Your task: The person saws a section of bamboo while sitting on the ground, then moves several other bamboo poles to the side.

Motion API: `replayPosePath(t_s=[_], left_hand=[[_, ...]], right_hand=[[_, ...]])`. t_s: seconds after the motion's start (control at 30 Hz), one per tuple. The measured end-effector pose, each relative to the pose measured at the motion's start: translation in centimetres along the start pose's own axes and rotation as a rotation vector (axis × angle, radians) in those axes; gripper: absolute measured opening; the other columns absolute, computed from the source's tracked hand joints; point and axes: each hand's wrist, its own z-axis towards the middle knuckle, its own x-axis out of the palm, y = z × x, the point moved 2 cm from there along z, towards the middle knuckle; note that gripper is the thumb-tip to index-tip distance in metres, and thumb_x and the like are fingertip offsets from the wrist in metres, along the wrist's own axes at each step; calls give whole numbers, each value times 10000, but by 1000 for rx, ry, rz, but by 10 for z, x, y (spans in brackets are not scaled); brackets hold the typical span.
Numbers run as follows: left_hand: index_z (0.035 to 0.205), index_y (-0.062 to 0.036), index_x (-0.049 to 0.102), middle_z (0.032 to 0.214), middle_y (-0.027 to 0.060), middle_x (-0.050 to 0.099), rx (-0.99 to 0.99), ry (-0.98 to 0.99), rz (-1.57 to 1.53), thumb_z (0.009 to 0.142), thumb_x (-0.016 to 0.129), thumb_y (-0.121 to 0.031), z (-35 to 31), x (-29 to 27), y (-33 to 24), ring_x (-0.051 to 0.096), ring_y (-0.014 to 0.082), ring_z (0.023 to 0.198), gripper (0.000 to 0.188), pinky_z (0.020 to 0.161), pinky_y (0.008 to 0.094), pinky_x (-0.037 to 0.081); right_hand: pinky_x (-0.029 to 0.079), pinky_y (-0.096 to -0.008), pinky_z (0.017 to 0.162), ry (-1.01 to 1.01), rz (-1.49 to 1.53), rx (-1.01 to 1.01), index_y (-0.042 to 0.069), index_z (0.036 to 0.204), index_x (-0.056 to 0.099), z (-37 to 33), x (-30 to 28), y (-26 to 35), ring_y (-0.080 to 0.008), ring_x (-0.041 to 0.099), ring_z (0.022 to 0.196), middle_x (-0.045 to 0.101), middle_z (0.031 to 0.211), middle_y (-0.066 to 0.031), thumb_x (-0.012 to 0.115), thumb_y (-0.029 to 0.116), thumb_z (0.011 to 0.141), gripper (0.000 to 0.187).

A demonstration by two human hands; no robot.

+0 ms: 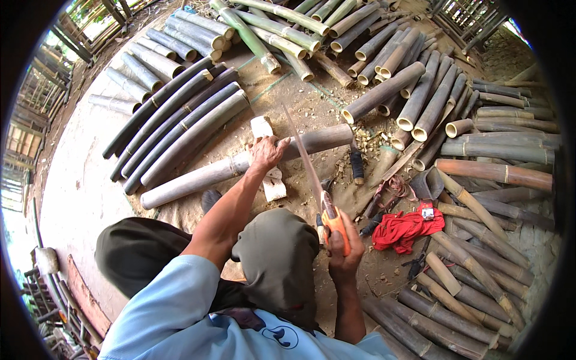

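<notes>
A long grey-brown bamboo pole (207, 174) lies slantwise in front of me, across a pale block (275, 185) that shows on both sides of it. My left hand (267, 153) is closed over the pole above this block, pressing down on it. In my right hand (345, 249) is a handsaw (309, 168), gripped by its orange handle. The saw's blade points away from me and crosses the pole just right of my left hand. Whether its teeth are inside a cut cannot be made out.
Cut bamboo poles (189, 123) lie in a row at the left. More bamboo pieces (432, 99) are heaped at the far side and right. A red cloth (408, 231) with a small packet lies near my right hand. A black-handled tool (356, 165) rests beyond the pole's right end.
</notes>
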Motion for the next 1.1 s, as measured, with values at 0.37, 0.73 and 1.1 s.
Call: replayPosePath(t_s=[0.37,0.73,1.1], left_hand=[[1089,-78,739,1151,172,695,36,-53,57,953,499,-675,-9,-5,2,585,377,1198,658,1048,563,359],[1100,-69,715,1162,150,683,61,-62,24,967,499,-660,-6,-7,3,571,362,1214,643,1049,605,328],[1112,-61,665,1237,99,627,213,69,190,473,936,-376,7,-14,-2,511,331,1279,762,1080,605,329]], right_hand=[[536,-369,920,59,15,74,-102,1354,566,-8,7,1,-293,696,1061,696,1180,-250,562,238,1004,488],[551,-387,877,104,-94,-39,-82,1352,567,21,48,-27,-297,711,1003,710,1121,-233,514,231,1035,449],[561,-390,868,28,-102,-94,-94,1285,611,39,62,-29,-309,723,1015,704,1163,-246,500,135,1015,372]])
